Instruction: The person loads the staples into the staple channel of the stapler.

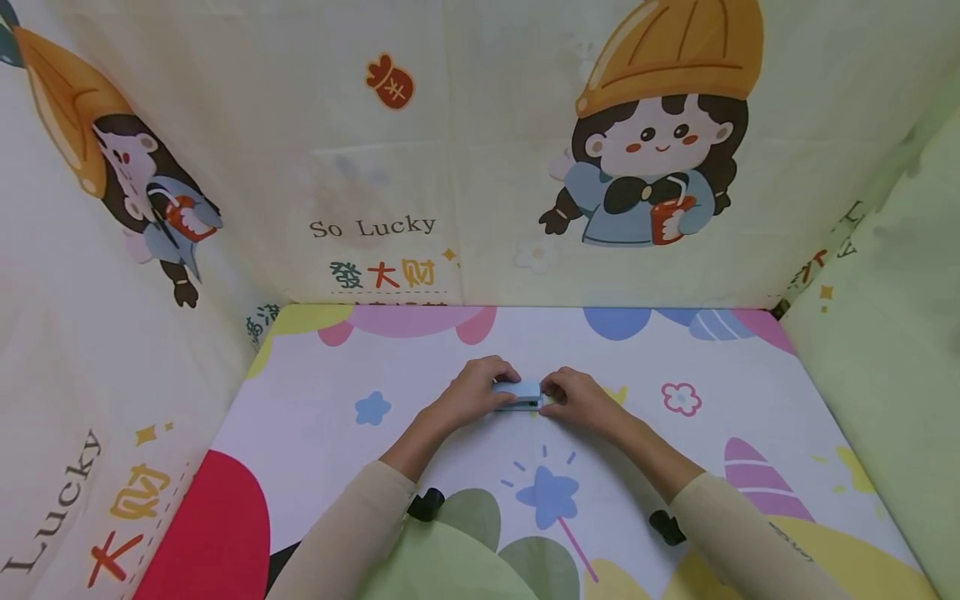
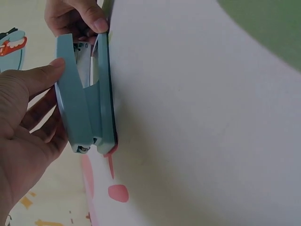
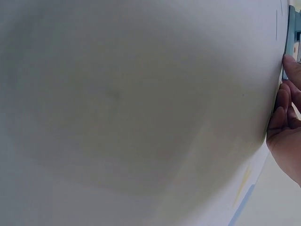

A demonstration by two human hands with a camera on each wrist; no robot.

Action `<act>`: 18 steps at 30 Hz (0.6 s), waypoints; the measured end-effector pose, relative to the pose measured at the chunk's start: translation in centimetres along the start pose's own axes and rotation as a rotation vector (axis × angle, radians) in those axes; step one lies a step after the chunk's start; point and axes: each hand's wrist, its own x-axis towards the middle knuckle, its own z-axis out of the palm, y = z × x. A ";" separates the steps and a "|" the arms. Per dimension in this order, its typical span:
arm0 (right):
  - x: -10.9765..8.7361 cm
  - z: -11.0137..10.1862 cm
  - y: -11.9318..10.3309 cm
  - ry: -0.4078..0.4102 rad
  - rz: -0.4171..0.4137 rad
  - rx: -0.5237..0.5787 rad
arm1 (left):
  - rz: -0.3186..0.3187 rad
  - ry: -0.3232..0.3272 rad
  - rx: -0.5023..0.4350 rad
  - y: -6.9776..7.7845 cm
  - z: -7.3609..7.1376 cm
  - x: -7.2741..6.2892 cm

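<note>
A light blue stapler [image 1: 522, 390] lies on the white patterned tabletop, its upper arm lifted a little from the base at the front. My left hand [image 1: 474, 390] grips its rear half; in the left wrist view the thumb presses one side of the stapler [image 2: 75, 103] and the fingers reach behind it. At the front end, my right hand [image 1: 581, 402] pinches the base, with the thumb [image 2: 99, 24] on its tip and the other fingers curled close by. A metal strip shows in the gap. Only the stapler's edge [image 3: 289, 42] shows in the right wrist view.
Printed cloth walls [image 1: 480, 167] rise at the back and on both sides. The tabletop [image 1: 615, 467] bears printed stars, flowers and coloured shapes. A small black device [image 1: 427, 505] sits at the left wrist, and another black device [image 1: 666, 527] at the right.
</note>
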 end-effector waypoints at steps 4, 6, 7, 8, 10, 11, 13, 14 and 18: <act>0.0 0.0 0.1 0.002 0.003 0.001 | -0.018 -0.017 0.022 0.2 0.0 0.3; 0.0 0.1 0.2 0.003 0.000 0.000 | -0.015 -0.017 0.032 0.3 0.1 0.3; 0.0 0.1 0.2 0.003 -0.001 -0.001 | -0.006 -0.017 0.038 0.3 0.1 0.4; 0.1 0.2 0.3 0.003 -0.002 -0.001 | 0.006 -0.017 0.047 0.3 0.2 0.4; 0.0 0.2 0.3 0.003 0.001 -0.004 | 0.036 -0.017 0.072 0.3 0.3 0.5; 0.0 0.2 0.3 0.003 0.003 -0.004 | 0.052 -0.017 0.086 0.3 0.4 0.5; 0.0 0.2 0.3 0.003 0.006 -0.003 | 0.079 -0.017 0.108 0.3 0.5 0.6; 0.0 0.1 0.3 0.005 0.005 -0.001 | 0.085 -0.015 0.116 0.3 0.6 0.6; -0.1 0.1 0.4 0.008 -0.005 0.001 | 0.075 -0.007 0.100 0.2 0.6 0.6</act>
